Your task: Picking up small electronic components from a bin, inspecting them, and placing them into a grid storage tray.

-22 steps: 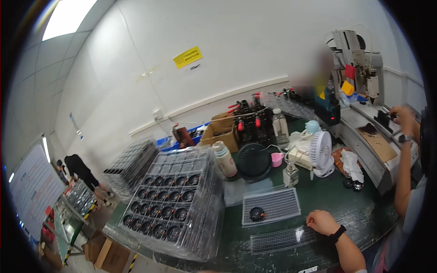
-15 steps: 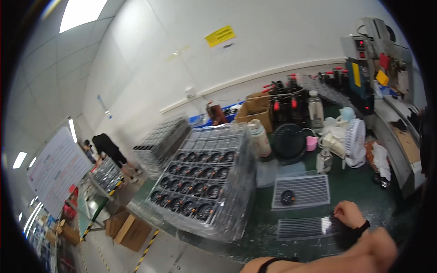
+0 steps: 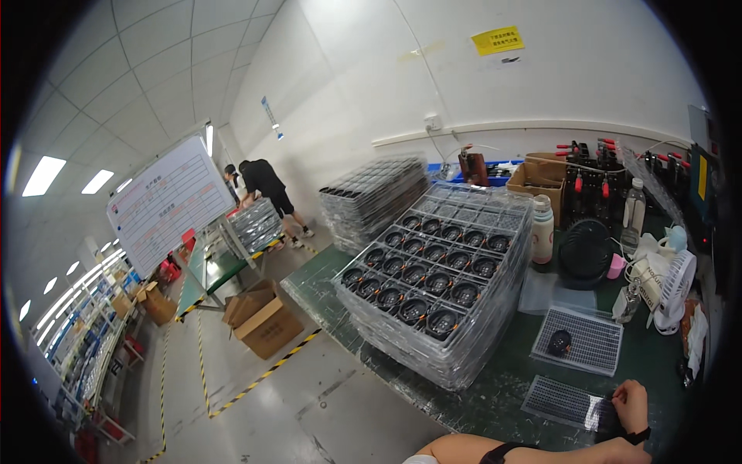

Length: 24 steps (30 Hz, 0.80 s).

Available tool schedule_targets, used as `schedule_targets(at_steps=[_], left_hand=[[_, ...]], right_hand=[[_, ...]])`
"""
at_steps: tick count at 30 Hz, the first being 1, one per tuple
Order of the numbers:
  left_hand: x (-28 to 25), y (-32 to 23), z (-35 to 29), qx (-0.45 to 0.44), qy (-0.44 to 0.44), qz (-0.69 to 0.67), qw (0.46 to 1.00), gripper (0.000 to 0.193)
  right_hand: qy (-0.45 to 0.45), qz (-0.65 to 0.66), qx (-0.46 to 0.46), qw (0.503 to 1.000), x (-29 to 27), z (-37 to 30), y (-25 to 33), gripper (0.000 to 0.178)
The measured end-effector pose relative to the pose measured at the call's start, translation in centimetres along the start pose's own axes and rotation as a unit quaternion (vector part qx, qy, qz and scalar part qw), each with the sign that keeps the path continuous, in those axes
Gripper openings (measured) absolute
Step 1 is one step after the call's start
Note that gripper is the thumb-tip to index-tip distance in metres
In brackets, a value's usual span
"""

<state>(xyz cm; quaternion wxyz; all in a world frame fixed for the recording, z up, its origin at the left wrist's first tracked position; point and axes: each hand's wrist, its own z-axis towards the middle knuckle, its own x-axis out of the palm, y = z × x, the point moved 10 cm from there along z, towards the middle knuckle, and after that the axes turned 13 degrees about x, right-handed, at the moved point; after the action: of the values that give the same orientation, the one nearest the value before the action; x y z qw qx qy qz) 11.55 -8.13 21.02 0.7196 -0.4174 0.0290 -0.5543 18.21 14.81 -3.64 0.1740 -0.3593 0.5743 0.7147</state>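
Note:
My right hand [image 3: 632, 405], with a dark wristband, rests at the lower right with curled fingers; whether anything is between them is hidden. It is beside the right end of a clear, dark-lined plastic sheet [image 3: 558, 398]. Beyond that, a larger gridded sheet [image 3: 595, 340] carries a round black part [image 3: 559, 342]. My left forearm crosses the lower edge, also with a dark band; only part of my left hand [image 3: 448, 448] shows, its fingers cut off. To the left stands a film-wrapped stack of clear trays [image 3: 464, 367], its top rows filled with round black parts [image 3: 440, 322].
Behind are another tray stack [image 3: 371, 209], a bottle [image 3: 542, 232], a black round fan-like object [image 3: 585, 251], a white fan [image 3: 675, 290] and red-handled clamps [image 3: 591, 185]. Cartons [image 3: 267, 329] stand on the floor. Farther off, two people bend beside a whiteboard [image 3: 170, 201].
The view has swung left, so the bench and trays appear farther right and the aisle shows more. My right hand stays by the lined sheet, and the round part stays on the gridded one.

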Motion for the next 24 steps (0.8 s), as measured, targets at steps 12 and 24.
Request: schedule_targets(at_steps=[12, 24], left_hand=[[3.8, -13.9, -10.6, 0.583, -0.089, 0.413, 0.694, 0.017], [3.4, -11.3, -12.2, 0.645, -0.137, 0.311, 0.685, 0.023]], right_hand=[[-0.004, 0.001, -0.006, 1.0, -0.3, -0.1, 0.2, 0.022], [-0.006, 0.018, 0.011, 1.0, -0.3, 0.0, -0.2, 0.021]])
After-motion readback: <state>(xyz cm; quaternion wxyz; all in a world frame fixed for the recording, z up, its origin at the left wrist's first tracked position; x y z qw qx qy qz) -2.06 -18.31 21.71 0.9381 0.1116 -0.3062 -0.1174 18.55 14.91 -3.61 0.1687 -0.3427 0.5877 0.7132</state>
